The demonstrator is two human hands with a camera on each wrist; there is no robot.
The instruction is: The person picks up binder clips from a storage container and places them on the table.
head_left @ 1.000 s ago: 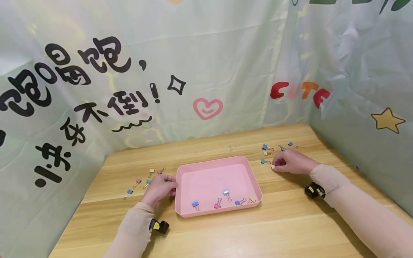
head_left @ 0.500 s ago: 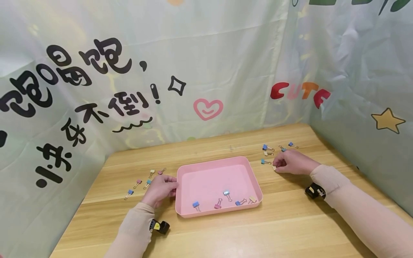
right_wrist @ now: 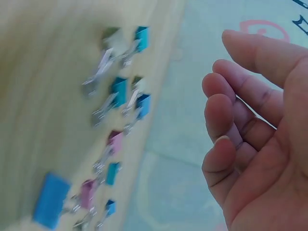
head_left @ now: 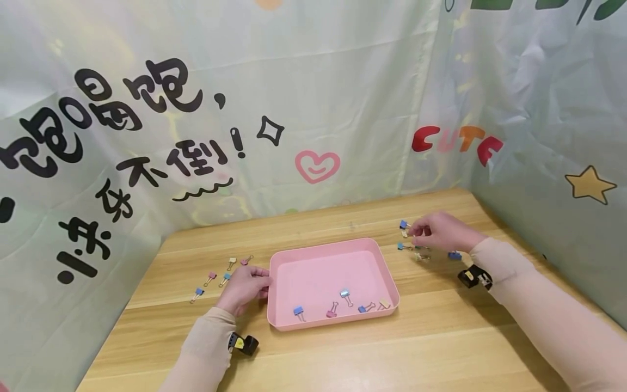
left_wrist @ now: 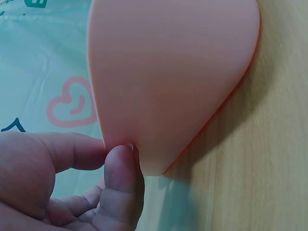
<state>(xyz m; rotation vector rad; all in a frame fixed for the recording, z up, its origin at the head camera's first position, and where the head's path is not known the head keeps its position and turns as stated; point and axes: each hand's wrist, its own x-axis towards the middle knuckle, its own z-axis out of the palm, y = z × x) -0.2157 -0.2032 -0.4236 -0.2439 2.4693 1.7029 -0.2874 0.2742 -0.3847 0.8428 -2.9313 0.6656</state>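
My left hand (head_left: 244, 288) pinches the left rim of a pink tray (head_left: 318, 245) between thumb and finger. In the left wrist view the thumb and a finger meet at the edge of the tray wall (left_wrist: 159, 86). My right hand (head_left: 443, 231) hovers over binder clips on the right, fingers loosely bent. The right wrist view shows nothing in that hand (right_wrist: 260, 115). Beneath and beside it lie a cream binder clip (head_left: 419, 256), a teal binder clip (head_left: 401, 246) and a blue binder clip (head_left: 454, 255). Others are partly hidden by the hand.
Several binder clips lie inside the tray along its front, among them a pink binder clip (head_left: 332, 311). More, including a pink binder clip (head_left: 211, 276), lie left of the tray. A printed curtain (head_left: 352, 109) encloses the wooden table (head_left: 343, 359) at back and sides.
My right hand has come away from the cream clip and risen slightly; the clip lies on the table. A blue clip near the wrist has come into view. The left hand holds still.
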